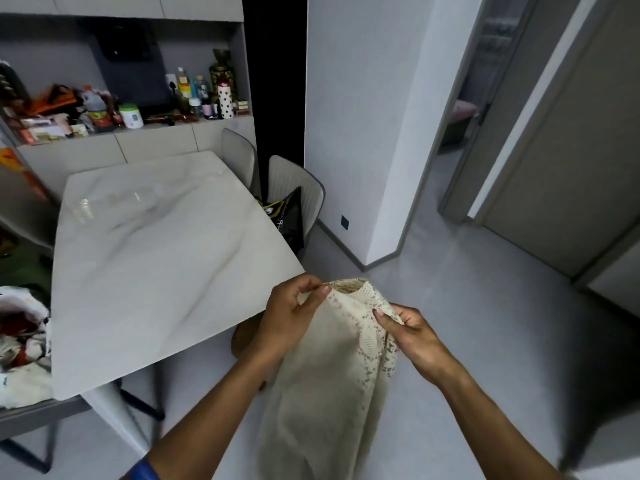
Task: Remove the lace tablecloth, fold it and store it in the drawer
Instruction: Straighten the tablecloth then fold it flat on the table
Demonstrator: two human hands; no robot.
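The cream lace tablecloth (332, 382) hangs in the air beside the near right corner of the white marble table (156, 258), bunched lengthwise and draping down toward the floor. My left hand (294, 317) pinches its top edge between thumb and fingers. My right hand (412, 336) grips the lace border a little lower and to the right. The table top carries no cloth. No drawer is identifiable in view.
Grey chairs (294, 188) stand at the table's far right, one holding a black bag (289, 220). A cluttered shelf with bottles (221, 98) runs along the back wall. A chair with a patterned cloth (20, 344) sits at left. Open grey floor and doorways (460, 116) lie to the right.
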